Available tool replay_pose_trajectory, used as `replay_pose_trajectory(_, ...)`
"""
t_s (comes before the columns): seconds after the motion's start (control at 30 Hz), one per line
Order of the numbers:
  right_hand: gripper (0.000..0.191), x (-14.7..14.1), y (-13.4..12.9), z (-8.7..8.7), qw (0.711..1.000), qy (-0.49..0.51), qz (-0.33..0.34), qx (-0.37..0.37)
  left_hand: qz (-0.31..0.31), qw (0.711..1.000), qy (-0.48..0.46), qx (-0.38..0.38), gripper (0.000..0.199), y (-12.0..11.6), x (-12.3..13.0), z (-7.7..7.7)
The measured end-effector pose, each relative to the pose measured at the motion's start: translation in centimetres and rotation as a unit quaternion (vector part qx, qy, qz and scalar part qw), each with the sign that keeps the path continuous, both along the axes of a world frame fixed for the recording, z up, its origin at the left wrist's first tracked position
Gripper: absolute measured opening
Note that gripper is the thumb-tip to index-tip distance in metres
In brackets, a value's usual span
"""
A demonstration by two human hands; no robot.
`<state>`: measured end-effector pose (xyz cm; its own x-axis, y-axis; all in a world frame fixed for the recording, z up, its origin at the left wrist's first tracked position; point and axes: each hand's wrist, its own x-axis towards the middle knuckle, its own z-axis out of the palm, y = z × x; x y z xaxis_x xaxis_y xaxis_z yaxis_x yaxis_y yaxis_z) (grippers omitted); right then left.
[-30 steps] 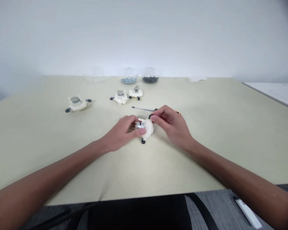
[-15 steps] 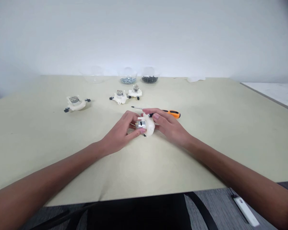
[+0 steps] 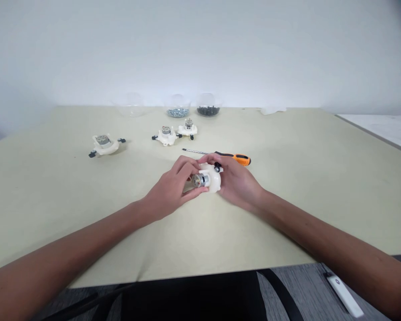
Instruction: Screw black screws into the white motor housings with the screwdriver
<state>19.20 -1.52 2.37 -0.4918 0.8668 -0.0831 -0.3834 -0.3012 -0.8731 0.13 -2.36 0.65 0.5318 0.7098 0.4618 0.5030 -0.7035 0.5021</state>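
Between my hands, above the near middle of the table, is a white plastic motor housing with a silver motor seated in it and a black rubber foot on its upper right. My left hand grips it from the left, thumb below and fingers above the motor. Around its right and far side curls my right hand, holding it too; some of those fingers are hidden behind the housing. Just beyond my right hand lies a screwdriver with an orange and black handle, its shaft pointing left.
Three similar motor housings stand farther back: one at the left, two near the middle. Along the wall are a clear bowl, a bowl of silver screws, a bowl of black parts and a white item.
The motor housing has turned, showing more of the motor's end, and shifted slightly right. My right fingers have moved from its top to behind it. The other things stay put.
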Motion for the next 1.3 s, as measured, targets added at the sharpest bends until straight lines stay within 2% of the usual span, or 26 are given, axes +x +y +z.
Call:
replay_pose_trajectory(0.13,0.022,0.1,-0.1,0.2,0.999,0.032,0.013,-0.033,-0.007,0.998,0.007,0.055,0.024,0.1,0.1,-0.3)
replay_pose_trajectory(0.23,0.019,0.3,-0.2,0.5,0.998,0.046,0.025,-0.045,0.008,0.998,0.009,0.062,0.026,0.2,0.1,-0.4)
replay_pose_trajectory(0.4,0.028,0.5,-0.3,0.7,0.995,0.066,0.061,-0.053,0.053,0.999,-0.012,-0.006,0.023,0.3,0.1,0.4)
replay_pose_trajectory(0.57,0.037,0.2,-0.3,0.6,0.992,0.063,0.069,-0.080,0.085,0.988,-0.077,-0.100,0.028,0.5,-0.1,0.8)
replay_pose_trajectory(0.67,0.035,0.0,-0.5,0.6,0.992,0.063,0.068,-0.090,0.085,0.977,-0.115,-0.158,0.031,0.5,-0.3,0.6)
replay_pose_trajectory(0.77,0.031,-0.1,-0.5,0.3,0.992,0.061,0.063,-0.093,0.078,0.972,-0.129,-0.180,0.031,0.5,-0.3,0.4)
replay_pose_trajectory(0.9,0.034,0.0,-0.4,-0.1,0.993,0.055,0.055,-0.094,0.073,0.982,-0.107,-0.138,0.029,0.5,-0.3,0.4)
replay_pose_trajectory(1.07,0.027,0.4,-0.1,0.0,0.996,0.032,0.046,-0.076,0.021,0.997,-0.061,-0.044,0.023,0.3,-0.3,0.4)
replay_pose_trajectory(1.3,0.019,0.8,-0.3,0.7,0.996,0.048,0.052,-0.057,-0.015,0.995,-0.043,0.093,0.027,-0.1,-0.1,0.0)
